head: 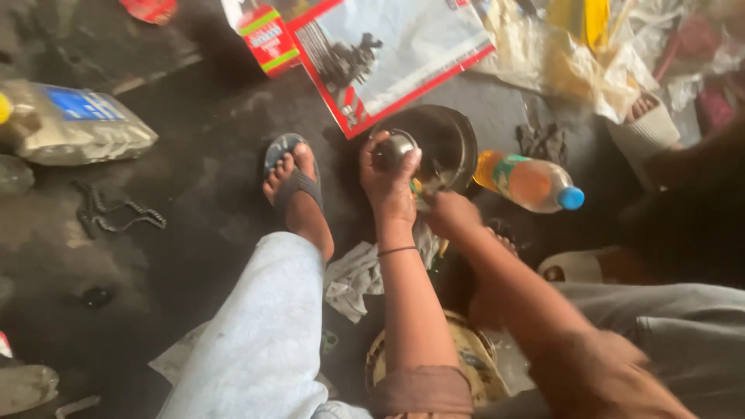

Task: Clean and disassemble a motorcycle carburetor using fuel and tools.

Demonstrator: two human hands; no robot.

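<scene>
Dark, grimy floor [194, 163] lies under everything. Left hand [388, 182] is clamped around a round metal part [393, 149], held over a dark bowl [450, 140]. Right hand [450, 211] is closed on a small tool, blurred, just beside the part. A bottle [531, 182] lies right of the bowl; a rag [353, 279] lies below the hands.

Two hands are showing, the left [388, 186] and the right [450, 211]. One dark bowl [446, 143], one capped bottle [531, 182], one chain [116, 213], one rag [357, 275] and two sandalled feet are lying about the floor [194, 155].
</scene>
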